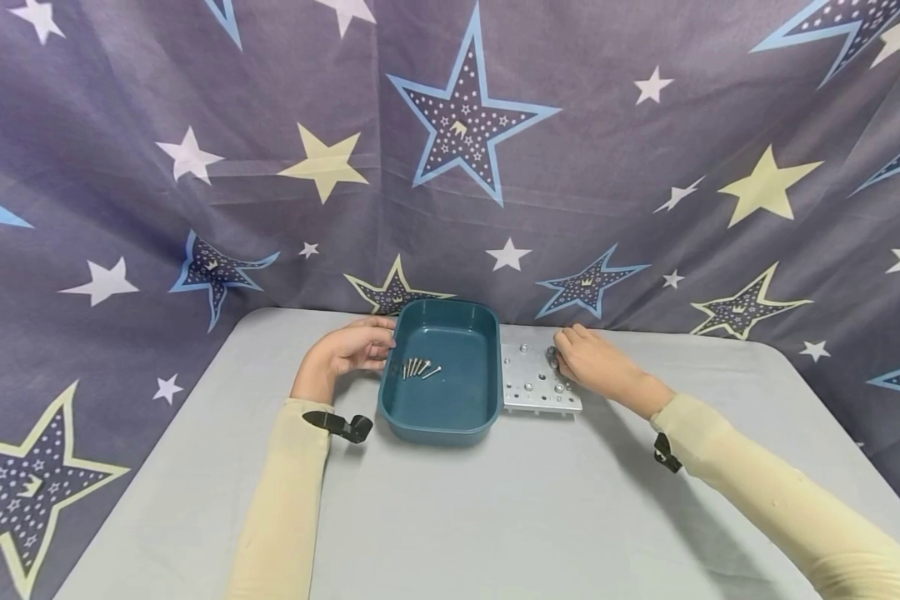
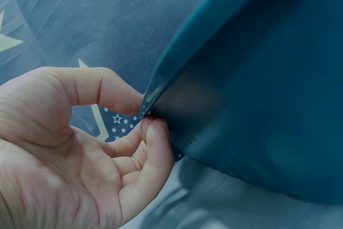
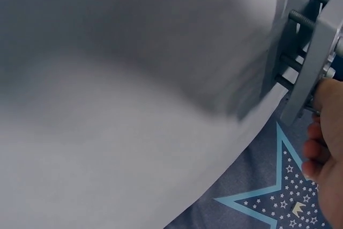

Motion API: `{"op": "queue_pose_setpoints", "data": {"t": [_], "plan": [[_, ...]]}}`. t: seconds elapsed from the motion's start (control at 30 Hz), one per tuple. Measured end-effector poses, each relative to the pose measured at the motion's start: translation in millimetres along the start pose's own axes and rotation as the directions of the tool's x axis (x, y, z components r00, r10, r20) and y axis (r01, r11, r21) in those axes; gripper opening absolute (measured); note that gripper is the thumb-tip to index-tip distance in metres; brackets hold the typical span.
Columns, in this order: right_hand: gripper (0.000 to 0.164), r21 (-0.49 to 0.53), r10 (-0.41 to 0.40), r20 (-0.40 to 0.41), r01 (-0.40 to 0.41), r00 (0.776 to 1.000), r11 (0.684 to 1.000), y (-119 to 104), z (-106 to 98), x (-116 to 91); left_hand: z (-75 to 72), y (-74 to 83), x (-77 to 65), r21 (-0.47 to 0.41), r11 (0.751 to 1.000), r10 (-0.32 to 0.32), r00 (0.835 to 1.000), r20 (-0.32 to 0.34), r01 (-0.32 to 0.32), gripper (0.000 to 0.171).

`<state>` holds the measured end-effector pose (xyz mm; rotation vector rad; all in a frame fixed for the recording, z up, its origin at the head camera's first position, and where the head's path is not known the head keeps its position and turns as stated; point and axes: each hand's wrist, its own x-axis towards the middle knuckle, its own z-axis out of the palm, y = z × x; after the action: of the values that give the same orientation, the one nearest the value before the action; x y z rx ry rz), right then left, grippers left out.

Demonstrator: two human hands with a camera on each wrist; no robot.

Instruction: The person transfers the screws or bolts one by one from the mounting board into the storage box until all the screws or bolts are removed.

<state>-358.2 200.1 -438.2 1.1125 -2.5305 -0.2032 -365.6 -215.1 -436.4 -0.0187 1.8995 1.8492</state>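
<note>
A teal plastic bin (image 1: 450,429) stands mid-table, with several slim metal screws (image 1: 417,367) lying loose inside. My left hand (image 1: 354,346) is at the bin's left side; in the left wrist view the thumb and fingers (image 2: 155,148) pinch its rim. To the right of the bin, a silver metal plate (image 1: 528,398) with holes and bolt heads stands raised, threaded bolt ends (image 3: 302,20) sticking out below. At its right part, my right hand (image 1: 588,362) pinches a small dark metal piece (image 1: 552,357). The fingertips mostly hide that piece, so its exact kind is unclear.
A pale grey cloth covers the table (image 1: 457,517). Close behind the table's far edge hangs a dark curtain (image 1: 607,208) patterned with stars. Black wrist mounts (image 1: 341,425) sit on both sleeves. The bin and plate stand side by side, nearly touching.
</note>
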Motion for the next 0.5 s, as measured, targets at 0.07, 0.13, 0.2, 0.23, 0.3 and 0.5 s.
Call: {"op": "queue_pose_setpoints", "data": {"t": [0.07, 0.13, 0.2, 0.23, 0.3, 0.5], "plan": [[0.013, -0.005, -0.001, -0.003, 0.001, 1.000, 1.000, -0.3, 0.4, 0.0, -0.3, -0.5, 0.3, 0.001, 1.000, 0.001, 1.000, 0.002, -0.001, 0.059], [0.013, -0.005, -0.002, -0.011, 0.002, 1.000, 1.000, -0.7, 0.7, -0.1, -0.6, -0.9, 0.9, 0.000, 1.000, 0.000, 1.000, 0.001, 0.000, 0.058], [0.014, 0.000, 0.000, -0.023, 0.000, 1.000, 1.000, -1.0, 1.1, -0.1, -1.2, -1.2, 1.6, -0.001, 1.000, -0.001, 1.000, -0.001, 0.001, 0.058], [0.014, 0.004, 0.002, -0.029, -0.002, 1.000, 1.000, -1.0, 1.3, -0.3, -1.4, -1.4, 2.0, -0.002, 1.000, -0.001, 1.000, -0.002, 0.001, 0.058], [0.014, 0.013, 0.007, -0.041, -0.007, 0.999, 1.000, -0.8, 2.4, -0.6, -1.7, -1.7, 2.5, -0.002, 1.000, -0.001, 1.000, -0.003, 0.001, 0.058], [0.013, 0.056, 0.038, -0.061, -0.034, 0.997, 0.998, 0.9, 5.9, -2.2, -1.2, -1.2, 2.6, -0.005, 1.000, -0.004, 1.000, 0.000, 0.004, 0.060]]}}
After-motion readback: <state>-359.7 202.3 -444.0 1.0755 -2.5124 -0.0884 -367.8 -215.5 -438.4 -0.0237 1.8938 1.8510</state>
